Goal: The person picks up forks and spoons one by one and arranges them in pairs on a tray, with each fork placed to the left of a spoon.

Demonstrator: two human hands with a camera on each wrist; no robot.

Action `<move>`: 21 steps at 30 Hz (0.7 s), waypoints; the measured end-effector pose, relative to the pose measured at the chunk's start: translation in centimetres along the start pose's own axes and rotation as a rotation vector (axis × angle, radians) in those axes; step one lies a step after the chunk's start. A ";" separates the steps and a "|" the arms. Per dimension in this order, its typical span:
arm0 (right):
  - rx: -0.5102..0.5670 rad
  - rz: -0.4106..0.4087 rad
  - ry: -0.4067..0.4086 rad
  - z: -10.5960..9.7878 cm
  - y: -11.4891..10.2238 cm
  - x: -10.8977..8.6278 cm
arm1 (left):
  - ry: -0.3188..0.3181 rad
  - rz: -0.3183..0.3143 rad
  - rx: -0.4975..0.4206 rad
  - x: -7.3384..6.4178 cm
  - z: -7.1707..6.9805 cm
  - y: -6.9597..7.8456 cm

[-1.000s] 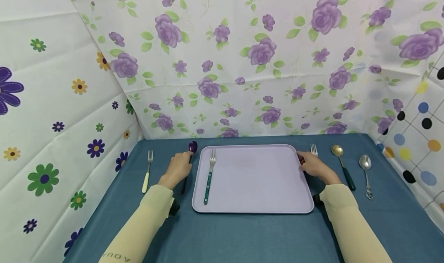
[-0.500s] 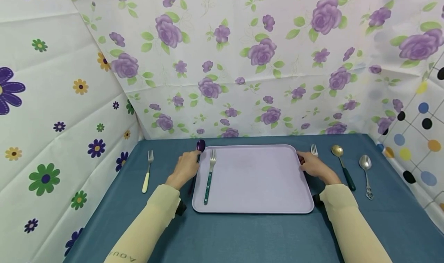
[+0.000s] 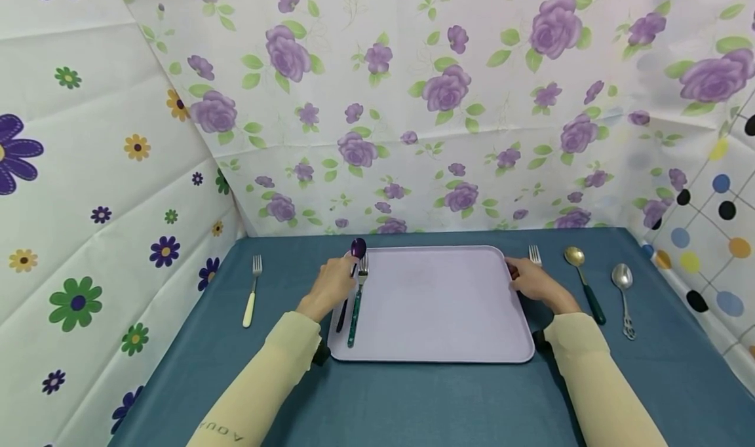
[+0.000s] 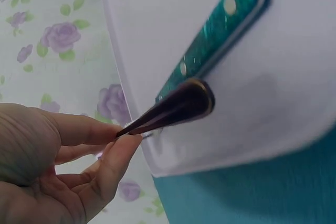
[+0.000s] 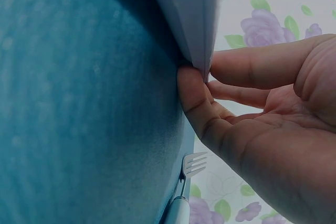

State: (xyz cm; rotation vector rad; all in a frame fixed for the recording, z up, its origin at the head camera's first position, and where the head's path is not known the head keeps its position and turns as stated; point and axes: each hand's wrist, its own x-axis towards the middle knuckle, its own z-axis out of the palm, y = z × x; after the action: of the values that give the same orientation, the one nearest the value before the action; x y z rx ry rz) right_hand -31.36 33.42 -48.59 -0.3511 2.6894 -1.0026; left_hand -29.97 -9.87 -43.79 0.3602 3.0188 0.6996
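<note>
My left hand (image 3: 331, 284) pinches a dark purple spoon (image 3: 358, 248) between thumb and fingers, over the left end of a pale lilac tray (image 3: 442, 309). In the left wrist view the spoon's dark handle (image 4: 176, 106) points over the tray, close to a green fork handle (image 4: 215, 35). That green-handled fork (image 3: 355, 316) lies on the tray, just right of the spoon. At the tray's right rim, my right hand (image 3: 533, 282) grips the edge. The right wrist view has thumb and fingers (image 5: 252, 69) on both sides of the tray rim (image 5: 191, 19).
Left of the tray lies a cream-handled fork (image 3: 251, 296). Beyond the right hand is a partly hidden fork (image 3: 535, 255), then a gold spoon with a green handle (image 3: 584, 283) and an ornate silver spoon (image 3: 624, 296). Floral cloth (image 3: 401, 106) hangs behind the blue tablecloth (image 3: 425, 401).
My left hand has carried the purple spoon rightward, from the cloth beside the tray to above its left end, near the green-handled fork. The right hand and tray have stayed put.
</note>
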 end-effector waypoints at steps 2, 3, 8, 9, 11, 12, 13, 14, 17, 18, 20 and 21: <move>-0.001 -0.003 0.001 -0.1 0.0 0.0 | 0.007 0.014 -0.004 0.0 0.2 0.3; 0.000 0.000 0.003 0.0 0.0 0.0 | 0.008 0.018 -0.001 0.1 0.3 0.5; -0.006 -0.005 0.009 0.0 -0.1 0.0 | 0.001 0.021 0.014 0.4 0.9 1.1; -0.007 -0.003 0.009 0.0 -0.2 0.1 | -0.005 0.017 0.015 0.5 1.0 1.2; -0.007 0.000 0.008 0.1 -0.2 0.1 | -0.017 0.008 0.011 0.6 1.1 1.3; -0.008 -0.003 0.001 0.1 -0.2 0.1 | -0.026 0.003 0.006 0.7 1.2 1.3; -0.007 -0.001 0.001 0.1 -0.1 0.0 | -0.032 0.000 0.001 0.7 1.2 1.3; -0.006 0.001 0.000 0.2 -0.1 0.0 | -0.035 0.000 0.001 0.7 1.3 1.3; -0.007 0.002 0.003 0.2 0.0 0.0 | -0.026 0.010 0.006 0.7 1.4 1.3; -0.005 0.001 0.004 0.2 0.0 0.0 | -0.025 0.015 0.009 0.6 1.5 1.3; -0.005 0.000 0.006 0.2 0.0 0.0 | -0.020 0.024 0.014 0.6 1.5 1.4; -0.004 0.000 0.005 0.2 0.0 0.0 | -0.023 0.026 0.014 0.6 1.5 1.4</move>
State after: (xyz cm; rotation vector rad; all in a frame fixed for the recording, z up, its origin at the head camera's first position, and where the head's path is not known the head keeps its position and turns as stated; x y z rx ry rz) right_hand -31.27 33.30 -48.75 -0.3495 2.6962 -0.9993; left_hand -30.09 -7.83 -44.50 0.4064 3.0037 0.6716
